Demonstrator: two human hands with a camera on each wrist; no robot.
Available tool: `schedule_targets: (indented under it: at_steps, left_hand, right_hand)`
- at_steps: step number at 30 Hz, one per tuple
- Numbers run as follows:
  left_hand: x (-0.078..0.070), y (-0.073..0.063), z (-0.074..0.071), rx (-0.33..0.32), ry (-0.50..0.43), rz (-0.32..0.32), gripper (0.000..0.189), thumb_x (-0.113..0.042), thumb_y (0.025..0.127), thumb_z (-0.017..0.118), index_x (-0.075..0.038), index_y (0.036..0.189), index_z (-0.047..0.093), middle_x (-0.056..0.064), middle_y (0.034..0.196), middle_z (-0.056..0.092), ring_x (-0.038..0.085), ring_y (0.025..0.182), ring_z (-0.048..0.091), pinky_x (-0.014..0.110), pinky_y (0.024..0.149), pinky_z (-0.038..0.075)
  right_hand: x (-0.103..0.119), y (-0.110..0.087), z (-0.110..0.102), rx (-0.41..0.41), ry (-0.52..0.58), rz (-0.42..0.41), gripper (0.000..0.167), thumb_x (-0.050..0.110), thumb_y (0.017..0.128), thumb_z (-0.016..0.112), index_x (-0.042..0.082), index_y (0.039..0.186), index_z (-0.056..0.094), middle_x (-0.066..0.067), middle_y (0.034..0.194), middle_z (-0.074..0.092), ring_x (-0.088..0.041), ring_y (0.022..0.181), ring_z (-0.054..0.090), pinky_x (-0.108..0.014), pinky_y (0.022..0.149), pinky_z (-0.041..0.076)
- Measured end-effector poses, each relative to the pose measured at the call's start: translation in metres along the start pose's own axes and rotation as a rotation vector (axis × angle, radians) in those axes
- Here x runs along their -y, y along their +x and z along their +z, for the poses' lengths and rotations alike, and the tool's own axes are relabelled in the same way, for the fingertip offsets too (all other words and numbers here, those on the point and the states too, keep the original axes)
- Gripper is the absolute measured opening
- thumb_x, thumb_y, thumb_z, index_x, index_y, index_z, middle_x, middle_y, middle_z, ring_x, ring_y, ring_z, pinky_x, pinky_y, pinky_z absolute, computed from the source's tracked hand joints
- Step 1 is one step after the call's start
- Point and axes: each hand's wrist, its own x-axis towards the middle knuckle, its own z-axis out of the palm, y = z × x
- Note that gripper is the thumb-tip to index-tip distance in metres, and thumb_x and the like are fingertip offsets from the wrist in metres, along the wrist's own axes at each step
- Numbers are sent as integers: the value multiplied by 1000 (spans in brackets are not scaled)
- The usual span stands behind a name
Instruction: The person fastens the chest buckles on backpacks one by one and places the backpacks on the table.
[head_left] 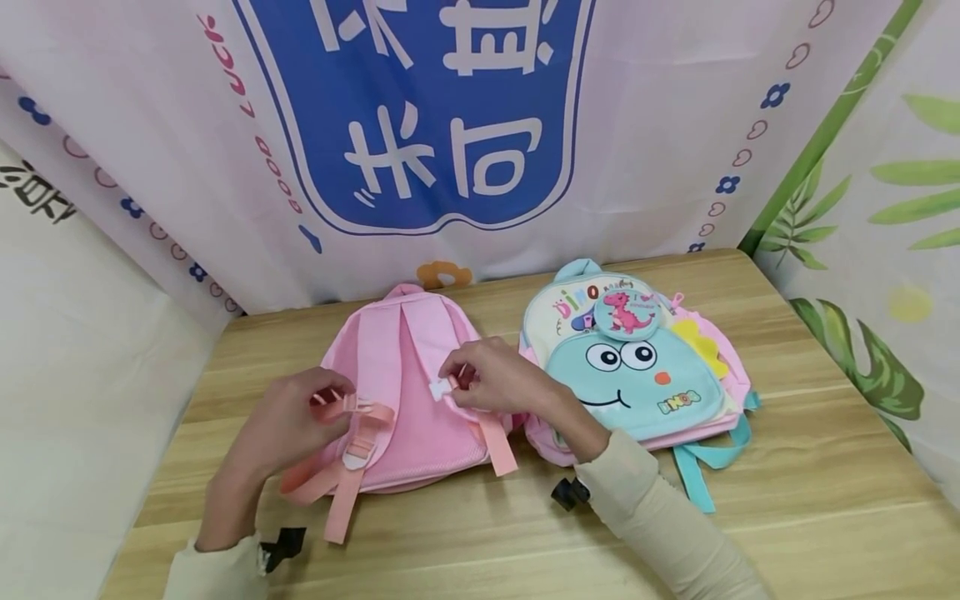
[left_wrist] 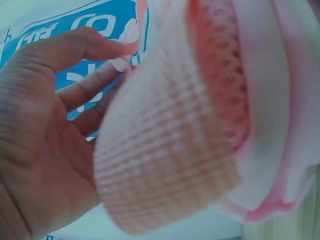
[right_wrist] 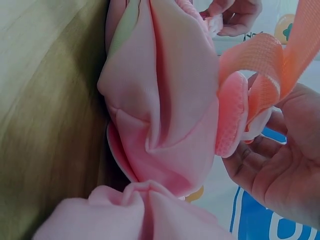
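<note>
A pink backpack lies with its back panel and shoulder straps facing up. My left hand pinches a small pale plastic buckle half on peach webbing at the left shoulder strap; the left wrist view shows its white edge between thumb and fingers. At the other shoulder strap, my right hand holds a white buckle half. The two buckle halves are apart. In the right wrist view, peach webbing loops over the right hand's fingers and partly hides them.
A second backpack, with a cartoon dinosaur face and turquoise straps, lies just right of the pink one on the wooden table. Behind the table hangs a printed curtain. Loose webbing ends hang toward the front.
</note>
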Motion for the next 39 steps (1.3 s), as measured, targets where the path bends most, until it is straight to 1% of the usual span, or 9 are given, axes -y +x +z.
schedule_targets:
  at_steps: [6, 12, 18, 23, 26, 30, 33, 37, 39]
  left_hand:
    - [5, 2, 3, 69, 29, -5, 24, -5, 84, 86, -10, 106, 79, -2, 86, 66, 13, 76, 55, 24, 65, 49]
    - [5, 3, 3, 68, 15, -5, 26, -4, 85, 87, -10, 109, 80, -1, 92, 69, 14, 79, 58, 24, 68, 53]
    - [2, 2, 2, -11, -12, 29, 31, 0, 84, 88, -9, 113, 79, 3, 98, 72, 15, 83, 60, 25, 70, 57]
    - [1, 4, 9, -117, -26, 124, 34, 5, 81, 88, -10, 111, 80, 1, 98, 75, 14, 83, 64, 28, 70, 60]
    - [2, 6, 13, -158, -50, 163, 35, 6, 81, 88, -10, 111, 80, 1, 101, 77, 14, 86, 68, 31, 74, 63]
    - [0, 8, 18, -174, -122, 146, 32, 4, 84, 87, -10, 112, 79, 2, 105, 79, 14, 91, 71, 32, 80, 64]
    - [-2, 9, 21, -162, -204, 89, 27, -1, 91, 84, -10, 115, 78, 3, 108, 79, 10, 96, 72, 26, 87, 63]
    - [-6, 9, 21, -130, -376, -2, 22, -6, 99, 76, -6, 121, 74, 8, 113, 77, 3, 104, 69, 14, 93, 57]
    - [-7, 8, 20, -120, -486, -26, 22, -4, 102, 72, -1, 124, 70, 8, 115, 75, 1, 107, 69, 12, 93, 56]
  right_hand:
    - [-1, 1, 3, 9, 2, 3, 19, 11, 93, 80, 10, 113, 80, -1, 99, 76, -11, 85, 66, -20, 73, 56]
    - [0, 1, 8, 19, 2, 1, 17, 12, 94, 80, 12, 111, 80, 1, 97, 75, -9, 85, 65, -19, 74, 55]
    - [4, 2, 13, 20, 7, -14, 15, 13, 94, 81, 13, 109, 80, 3, 93, 73, -10, 84, 63, -19, 74, 53]
    - [6, 3, 18, 2, 1, -23, 17, 14, 94, 82, 14, 111, 81, 4, 93, 74, -9, 86, 64, -20, 77, 53]
    - [8, 6, 21, -24, 3, -46, 19, 14, 94, 82, 14, 113, 82, 4, 97, 76, -9, 89, 65, -19, 81, 53]
    - [9, 10, 26, -67, 17, -85, 20, 16, 94, 83, 14, 113, 82, 4, 98, 77, -10, 90, 66, -20, 84, 54]
    - [10, 13, 29, -89, 32, -95, 20, 18, 94, 83, 14, 113, 82, 4, 97, 77, -11, 89, 67, -24, 84, 56]
    - [12, 14, 30, -111, 53, -94, 20, 19, 94, 83, 13, 113, 81, 4, 98, 78, -11, 91, 69, -29, 88, 59]
    - [12, 14, 30, -120, 60, -95, 20, 18, 94, 83, 12, 113, 81, 3, 101, 79, -11, 93, 71, -29, 89, 60]
